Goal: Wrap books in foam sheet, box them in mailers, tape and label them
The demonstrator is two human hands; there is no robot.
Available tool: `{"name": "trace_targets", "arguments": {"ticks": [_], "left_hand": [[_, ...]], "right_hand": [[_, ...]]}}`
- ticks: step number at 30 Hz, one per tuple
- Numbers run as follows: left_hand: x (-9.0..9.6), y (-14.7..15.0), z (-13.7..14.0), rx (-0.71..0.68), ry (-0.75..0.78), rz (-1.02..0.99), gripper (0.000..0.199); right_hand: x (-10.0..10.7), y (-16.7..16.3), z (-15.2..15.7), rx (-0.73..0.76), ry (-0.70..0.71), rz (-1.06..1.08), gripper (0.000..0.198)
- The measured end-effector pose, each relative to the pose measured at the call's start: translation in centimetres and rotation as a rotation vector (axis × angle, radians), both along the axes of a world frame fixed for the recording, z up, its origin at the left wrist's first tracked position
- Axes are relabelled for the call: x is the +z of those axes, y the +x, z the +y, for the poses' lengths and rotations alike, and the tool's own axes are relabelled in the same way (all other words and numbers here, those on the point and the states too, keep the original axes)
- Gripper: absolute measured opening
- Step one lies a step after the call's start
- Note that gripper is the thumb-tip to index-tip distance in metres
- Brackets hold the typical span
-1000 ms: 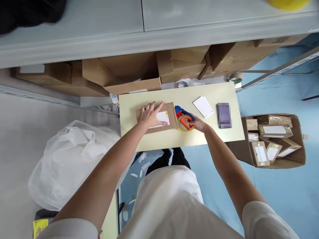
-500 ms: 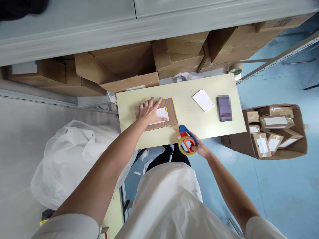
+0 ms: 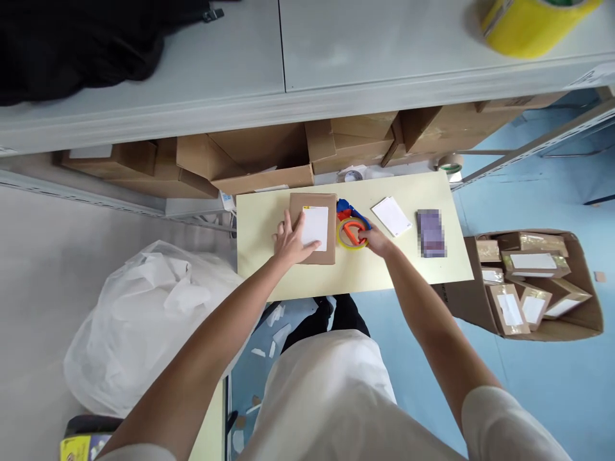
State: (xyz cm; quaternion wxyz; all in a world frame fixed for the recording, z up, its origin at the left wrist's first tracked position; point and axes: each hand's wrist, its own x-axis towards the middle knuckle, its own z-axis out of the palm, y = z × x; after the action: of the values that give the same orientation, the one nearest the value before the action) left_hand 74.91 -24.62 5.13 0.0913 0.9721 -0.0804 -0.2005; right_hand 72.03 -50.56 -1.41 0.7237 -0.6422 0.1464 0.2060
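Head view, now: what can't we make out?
Head view throughout:
Label on the box: print too small to read.
The box's underside: hidden by the box itself.
Right hand: grip partly hidden by the tape dispenser.
Purple item: blurred out by pixelation.
Yellow roll: cut by the top edge.

One tape dispenser (image 3: 352,234), one white bag (image 3: 154,326)

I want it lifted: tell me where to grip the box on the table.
Probably by its far and near sides, from above: the cardboard box lies flat, the left hand covers part of its left edge, and the tape dispenser crowds its right.
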Motion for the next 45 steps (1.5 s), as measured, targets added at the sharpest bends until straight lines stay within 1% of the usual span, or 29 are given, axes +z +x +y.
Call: {"name": "trace_targets", "arguments": {"ticks": [2,4,8,13,16,19,21,23,24,26,28,30,33,35,36,38,41,43,45], "left_hand": [[-0.2,0.6,0.0,-0.084,-0.001,-0.062,0.100],[-0.6,1.1,-0.2,-0.113,-0.015,-0.079,0.102],[-0.9,1.4,-0.4,-0.081,-0.045,-0.054,0.106],[-0.6,1.1,-0.7,-0.068,-0.029,-0.015,0.104],[-0.6,1.1,-0.8,-0.071,-0.017,-0.023,0.104],[-0.8,1.1,-0.8,-0.081,-0.009,-0.040,0.103],[-0.8,1.0,-0.8,-0.086,-0.003,-0.042,0.104],[-0.9,1.1,-0.8,-0.089,0.003,-0.036,0.104],[-0.9,1.1,-0.8,-0.090,0.005,-0.036,0.104],[-0.9,1.2,-0.7,-0.090,0.001,-0.040,0.104],[-1.0,1.1,-0.8,-0.063,-0.011,-0.057,0.103],[-1.0,0.5,-1.0,0.003,-0.032,-0.074,0.102],[-0.5,-1.2,-1.4,0.113,-0.032,-0.036,0.108],[0.3,-2.9,-1.5,0.133,0.019,0.035,0.116],[0.8,-3.8,-1.5,0.126,0.055,0.067,0.119],[2.0,-5.3,-1.3,0.101,0.120,0.116,0.123],[3.4,-6.4,-0.8,0.062,0.166,0.155,0.123],[3.8,-6.0,-0.4,0.010,0.181,0.132,0.117],[3.6,-4.7,-0.1,-0.106,0.180,0.059,0.113]], "right_hand": [[0.0,1.9,-1.1,0.051,0.009,0.067,0.066],[-0.1,2.4,-1.5,0.073,0.014,0.109,0.067],[0.2,1.5,-1.0,0.067,0.019,0.083,0.078],[0.4,-0.8,-1.2,0.050,-0.029,0.025,0.081],[-0.1,-4.6,-1.4,0.038,-0.061,0.016,0.085],[-0.9,-10.6,-0.7,0.037,-0.077,0.059,0.089],[-1.3,-14.7,0.6,0.028,-0.054,0.082,0.091],[-1.5,-17.9,2.5,0.019,-0.019,0.099,0.092],[-1.5,-19.0,3.6,0.009,-0.003,0.101,0.092],[-1.5,-19.9,5.5,-0.032,0.012,0.094,0.091],[-1.2,-19.6,6.7,-0.098,0.006,0.082,0.089],[-0.9,-18.2,6.6,-0.171,-0.016,0.089,0.088],[-0.2,-14.5,4.3,-0.260,-0.039,0.109,0.087],[0.5,-11.3,1.9,-0.279,-0.014,0.112,0.083],[0.8,-9.6,0.7,-0.272,0.020,0.124,0.078],[1.5,-6.3,-1.4,-0.201,0.115,0.207,0.059],[2.3,-2.3,-3.4,-0.098,0.234,0.348,0.030],[2.6,-0.7,-4.0,-0.047,0.277,0.400,0.026],[2.8,0.1,-4.1,0.021,0.293,0.417,0.032]]}}
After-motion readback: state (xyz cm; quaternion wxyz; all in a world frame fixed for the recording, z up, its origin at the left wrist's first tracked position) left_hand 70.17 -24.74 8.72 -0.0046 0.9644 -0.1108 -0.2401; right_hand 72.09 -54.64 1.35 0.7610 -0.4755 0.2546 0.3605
